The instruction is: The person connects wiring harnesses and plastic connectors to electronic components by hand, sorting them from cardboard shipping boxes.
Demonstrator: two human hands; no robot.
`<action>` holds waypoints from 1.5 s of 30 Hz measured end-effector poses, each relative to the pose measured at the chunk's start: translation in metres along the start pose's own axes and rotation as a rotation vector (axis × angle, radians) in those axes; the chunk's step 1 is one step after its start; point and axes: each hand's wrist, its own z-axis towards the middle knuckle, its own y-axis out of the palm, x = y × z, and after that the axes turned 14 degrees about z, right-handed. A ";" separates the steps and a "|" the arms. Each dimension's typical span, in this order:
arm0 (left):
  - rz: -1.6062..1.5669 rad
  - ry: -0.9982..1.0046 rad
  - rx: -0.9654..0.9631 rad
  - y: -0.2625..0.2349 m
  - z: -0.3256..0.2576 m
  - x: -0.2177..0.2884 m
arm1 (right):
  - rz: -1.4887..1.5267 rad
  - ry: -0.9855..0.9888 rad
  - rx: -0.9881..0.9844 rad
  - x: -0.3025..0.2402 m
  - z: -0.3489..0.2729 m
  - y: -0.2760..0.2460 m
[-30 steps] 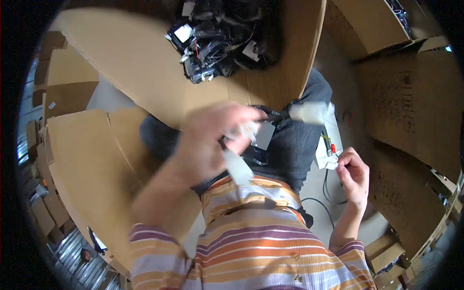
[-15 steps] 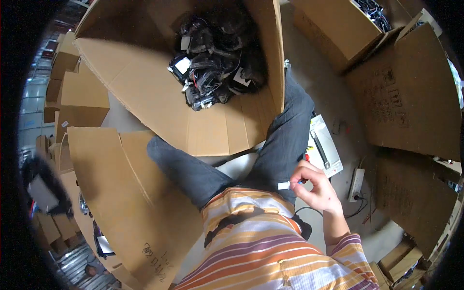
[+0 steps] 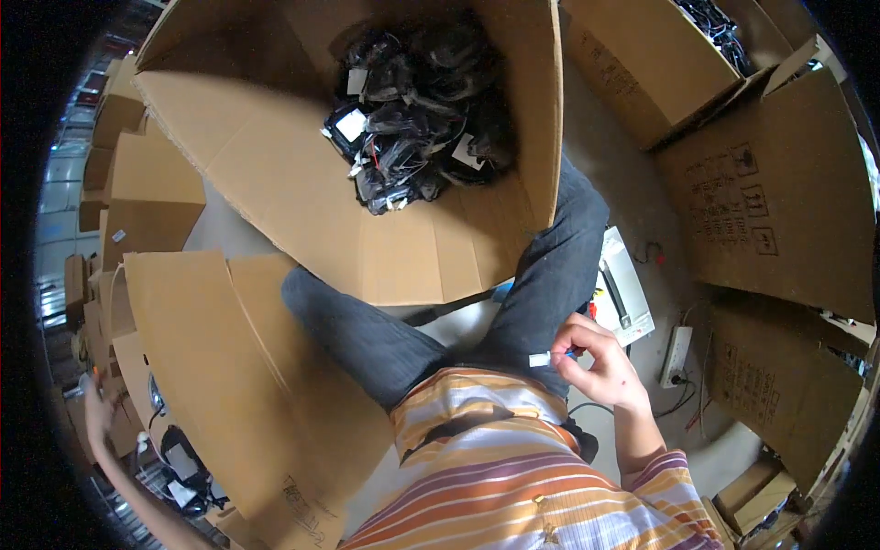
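Observation:
My right hand (image 3: pixel 596 359) is pinched around a small white connector (image 3: pixel 539 360) on a bluish lead, just above my right thigh. My left hand (image 3: pixel 99 412) is raised at the far left edge, blurred, with its fingers apart and nothing seen in them. Beyond the flap of the left cardboard box (image 3: pixel 247 385), near my left forearm, lie dark bagged bundles (image 3: pixel 183 463) with white labels. Ahead of my knees a large open carton (image 3: pixel 247 156) leans toward me. Inside it is a heap of black plastic-wrapped bundles (image 3: pixel 403 119), some with white labels and wire ends.
Right of my leg is a light-coloured case (image 3: pixel 628 289) with a dark handle. A white power strip (image 3: pixel 676 356) with a black cable lies on the floor. Big cartons (image 3: pixel 761 183) stand along the right; more boxes (image 3: pixel 156 183) are stacked at the left.
A dark bundle with a white label, blurred at the far left before, is gone from there. My left hand and forearm now show at that side. The right hand keeps its grip on the connector.

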 end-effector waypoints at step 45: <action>-0.337 0.580 0.639 0.127 0.179 0.716 | 0.060 0.339 0.069 0.033 0.070 -0.020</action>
